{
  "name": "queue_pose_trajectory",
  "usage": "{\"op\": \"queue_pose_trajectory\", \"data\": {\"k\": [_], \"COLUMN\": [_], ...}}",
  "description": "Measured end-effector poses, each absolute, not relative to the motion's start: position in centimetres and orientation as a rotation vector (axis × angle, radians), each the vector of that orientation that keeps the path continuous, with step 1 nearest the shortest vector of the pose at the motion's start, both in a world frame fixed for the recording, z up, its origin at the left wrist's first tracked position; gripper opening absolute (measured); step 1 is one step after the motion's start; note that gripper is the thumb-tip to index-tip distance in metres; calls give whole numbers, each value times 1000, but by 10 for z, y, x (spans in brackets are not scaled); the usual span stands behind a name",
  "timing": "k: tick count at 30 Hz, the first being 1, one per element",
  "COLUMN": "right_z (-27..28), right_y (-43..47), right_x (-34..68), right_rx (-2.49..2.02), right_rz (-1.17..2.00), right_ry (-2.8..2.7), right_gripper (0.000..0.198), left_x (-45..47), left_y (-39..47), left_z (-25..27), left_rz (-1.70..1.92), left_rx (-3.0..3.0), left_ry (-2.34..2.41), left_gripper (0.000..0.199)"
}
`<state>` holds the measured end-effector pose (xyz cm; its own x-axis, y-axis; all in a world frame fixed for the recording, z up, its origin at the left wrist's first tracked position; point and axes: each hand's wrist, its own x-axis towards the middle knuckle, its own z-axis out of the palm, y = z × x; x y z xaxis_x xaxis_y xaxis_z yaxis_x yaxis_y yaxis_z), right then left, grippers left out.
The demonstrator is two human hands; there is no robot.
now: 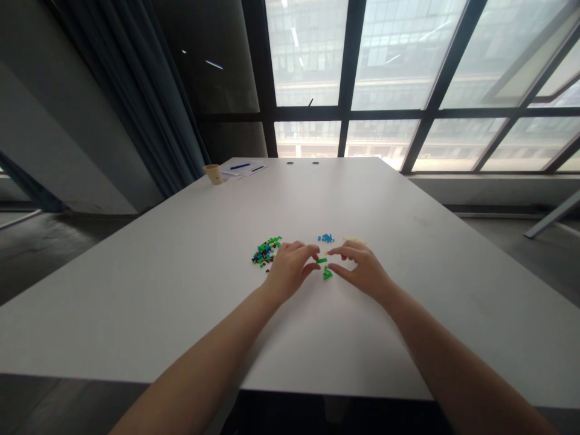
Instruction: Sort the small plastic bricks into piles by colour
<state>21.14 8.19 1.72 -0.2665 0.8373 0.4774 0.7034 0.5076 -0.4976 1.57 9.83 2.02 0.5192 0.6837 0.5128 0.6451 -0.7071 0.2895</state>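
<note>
Near the table's [408, 254] middle, well back from its near edge, both hands are meeting over small green bricks. Left hand [287, 269] is pinching a green brick [321, 260] between fingertips; right hand [362, 269] is hovering close with fingers narrowed, apparently touching nothing. Another green piece [327, 274] is lying just below. These bricks are likely light, stiff and slippery, best pinched by their side walls. A mixed pile [266, 251] and blue bricks [325, 238] are lying nearby; a cup [214, 174] is standing at the far-left corner.
</note>
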Motion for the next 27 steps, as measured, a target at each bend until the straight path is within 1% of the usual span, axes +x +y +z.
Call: {"op": "queue_pose_trajectory", "data": {"k": [5, 8, 16, 19, 23, 27], "right_z": [16, 16, 17, 16, 8, -2], "right_y": [77, 77, 79, 81, 86, 88], "right_x": [204, 206, 208, 214, 221, 217], "right_rx": [-1224, -1220, -1262, -1449, -1805, -1972], "right_rz": [226, 221, 181, 197, 288, 356], "right_ry": [-2077, -2077, -2075, -2034, -2051, -2107], "right_gripper": [14, 14, 13, 11, 11, 12], "left_x": [17, 16, 17, 12, -2, -12], "left_y": [94, 93, 96, 104, 115, 124], "left_z": [22, 23, 21, 19, 19, 17], "left_rz": [933, 949, 927, 903, 755, 662], "left_rx": [2728, 2729, 2681, 2621, 2501, 2375], "left_ry": [1165, 1165, 1211, 1338, 1599, 1782], "left_gripper": [15, 14, 20, 20, 17, 19]}}
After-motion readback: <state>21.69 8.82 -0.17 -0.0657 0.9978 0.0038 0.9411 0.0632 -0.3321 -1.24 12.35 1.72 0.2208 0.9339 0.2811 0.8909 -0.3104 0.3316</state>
